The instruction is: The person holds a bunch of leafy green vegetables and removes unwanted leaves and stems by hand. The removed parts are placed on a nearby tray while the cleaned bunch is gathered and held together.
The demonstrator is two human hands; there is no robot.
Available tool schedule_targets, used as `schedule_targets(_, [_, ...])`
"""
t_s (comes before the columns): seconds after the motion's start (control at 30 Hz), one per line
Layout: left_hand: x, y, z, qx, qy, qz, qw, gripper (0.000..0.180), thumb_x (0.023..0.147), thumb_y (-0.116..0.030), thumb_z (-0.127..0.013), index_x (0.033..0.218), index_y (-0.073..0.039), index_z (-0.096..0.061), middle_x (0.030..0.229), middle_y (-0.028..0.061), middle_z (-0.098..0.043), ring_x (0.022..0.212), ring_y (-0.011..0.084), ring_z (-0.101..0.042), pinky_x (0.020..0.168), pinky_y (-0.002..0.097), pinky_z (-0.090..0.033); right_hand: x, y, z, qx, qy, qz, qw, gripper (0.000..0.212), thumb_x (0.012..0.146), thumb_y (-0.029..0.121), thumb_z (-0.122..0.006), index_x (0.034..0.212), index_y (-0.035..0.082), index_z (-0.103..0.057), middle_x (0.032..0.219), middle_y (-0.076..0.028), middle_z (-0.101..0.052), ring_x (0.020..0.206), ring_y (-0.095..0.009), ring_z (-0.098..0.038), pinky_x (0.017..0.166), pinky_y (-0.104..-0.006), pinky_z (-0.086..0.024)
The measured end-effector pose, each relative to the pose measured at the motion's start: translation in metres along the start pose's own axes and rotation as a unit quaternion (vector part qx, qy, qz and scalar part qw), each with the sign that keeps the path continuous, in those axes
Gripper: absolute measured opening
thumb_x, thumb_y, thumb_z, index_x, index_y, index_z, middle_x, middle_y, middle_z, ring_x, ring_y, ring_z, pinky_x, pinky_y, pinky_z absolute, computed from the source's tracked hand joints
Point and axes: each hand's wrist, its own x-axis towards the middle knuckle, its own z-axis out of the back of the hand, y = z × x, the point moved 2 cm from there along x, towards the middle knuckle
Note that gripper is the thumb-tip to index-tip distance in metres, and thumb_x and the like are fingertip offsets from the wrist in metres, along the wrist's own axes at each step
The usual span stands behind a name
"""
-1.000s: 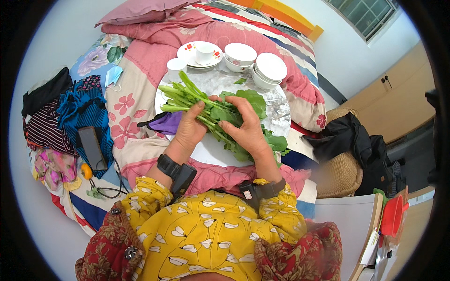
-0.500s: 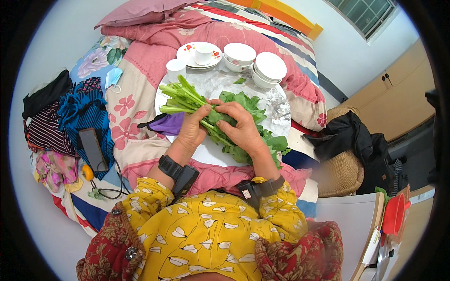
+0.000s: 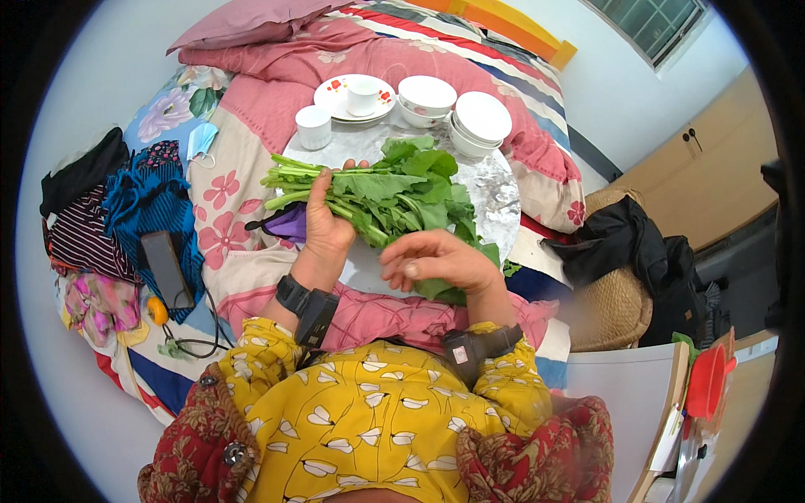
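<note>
A bunch of leafy greens [image 3: 411,194] lies over the round marbled tabletop [image 3: 495,197], its pale stems pointing left and its broad leaves spreading right. My left hand [image 3: 325,220] is wrapped around the stems, thumb on the near side and fingertips showing past the far side. Just below the leaves, my right hand [image 3: 438,260] hovers with its fingers loosely curved and apart, holding nothing. Part of a purple cloth item [image 3: 288,225] shows beside my left wrist, under the stems.
White cups [image 3: 314,127], flower-patterned plates [image 3: 332,101] and stacked bowls [image 3: 481,126] stand along the table's far side. Around it lies a pink floral quilt [image 3: 251,109]. Folded clothes [image 3: 151,201] and a phone [image 3: 167,268] are at the left, a woven basket [image 3: 612,310] at the right.
My right hand has let go of the greens and moved down and right. My left hand has shifted slightly left with the bunch, whose leaves now spread more openly.
</note>
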Motion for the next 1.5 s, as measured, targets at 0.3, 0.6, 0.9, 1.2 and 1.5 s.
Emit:
schedule_targets(0.3, [0.008,0.003,-0.023,-0.043,0.017,0.039,0.998,0.045,0.086,-0.034,-0.064,0.117,-0.003,-0.054,0.125,0.0151,-0.056,0.120,0.0316,-0.050,0.107,0.0504,-0.036,0.015,-0.008,-0.001,-0.246,0.015,-0.076,0.966,0.076,0.084,0.035,-0.071,0.140,-0.002,-0.036,0.138,-0.019,-0.046,0.126,-0.027,-0.046,0.103,-0.0369,-0.038])
schedule_targets(0.6, [-0.010,0.014,-0.033,-0.051,0.037,0.056,0.996,0.057,0.084,-0.042,-0.066,0.123,-0.002,-0.053,0.131,0.0171,-0.052,0.122,0.0314,-0.048,0.109,0.0482,-0.033,0.028,-0.026,-0.001,-0.203,-0.206,0.099,0.952,0.091,0.069,0.052,-0.079,0.138,0.006,-0.042,0.133,-0.018,-0.049,0.122,-0.031,-0.048,0.103,-0.0378,-0.039])
schedule_targets(0.9, [-0.025,0.040,-0.034,-0.009,0.072,0.147,0.986,0.063,0.084,-0.048,-0.065,0.129,-0.006,-0.051,0.126,0.0104,-0.057,0.116,0.0279,-0.052,0.103,0.0448,-0.037,0.019,-0.024,0.022,-0.325,-0.349,0.270,0.836,0.069,0.072,0.026,-0.082,0.131,0.009,-0.051,0.131,-0.006,-0.054,0.117,-0.020,-0.050,0.101,-0.0332,-0.040])
schedule_targets(1.2, [-0.033,0.056,-0.034,0.016,0.113,0.202,0.973,0.065,0.083,-0.051,-0.066,0.133,-0.013,-0.049,0.132,0.0076,-0.053,0.121,0.0246,-0.049,0.103,0.0439,-0.038,0.009,-0.024,0.036,-0.406,-0.425,0.272,0.762,0.030,0.085,0.006,-0.061,0.115,0.006,-0.059,0.114,-0.011,-0.060,0.107,-0.028,-0.056,0.094,-0.0376,-0.043])
schedule_targets(1.5, [-0.039,0.055,-0.012,0.176,0.202,0.325,0.907,0.030,0.089,-0.034,-0.064,0.099,-0.006,-0.058,0.086,0.0101,-0.065,0.075,0.0217,-0.061,0.066,0.0322,-0.048,-0.029,-0.001,0.071,-0.448,-0.526,0.283,0.665,0.035,0.082,0.002,-0.058,0.117,0.001,-0.056,0.118,-0.009,-0.058,0.111,-0.024,-0.056,0.097,-0.0373,-0.043])
